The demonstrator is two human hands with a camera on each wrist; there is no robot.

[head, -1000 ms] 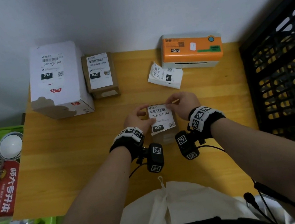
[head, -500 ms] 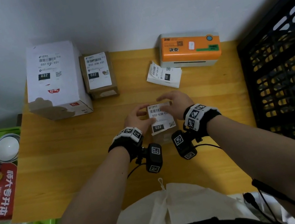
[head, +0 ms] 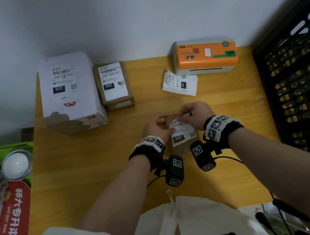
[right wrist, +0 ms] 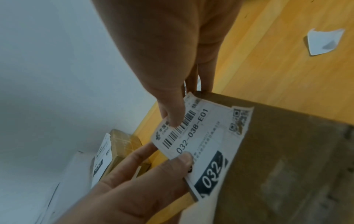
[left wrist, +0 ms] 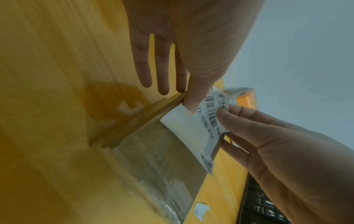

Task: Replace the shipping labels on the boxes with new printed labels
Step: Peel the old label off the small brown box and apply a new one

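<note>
On the counter (head: 97, 169), just in front of the person, lies a small brown box (head: 181, 150). Its label (head: 182, 133) reads "032-038-E01" and "032". The right hand (head: 197, 113) pinches the label's barcode end, which is lifted off the cardboard. The left hand (head: 155, 127) pins the label with its thumb, its fingers (left wrist: 162, 68) straight beside the box.

Left hand (head: 153, 130), right hand (head: 196, 113) close together

We count three boxes: one brown box (head: 181, 149) under our fingers (head: 186, 110), another brown box (head: 114, 85) and one white box (head: 71, 94) beyond them. Each bears one label (head: 182, 133). One printer (head: 205, 55), too.
</note>
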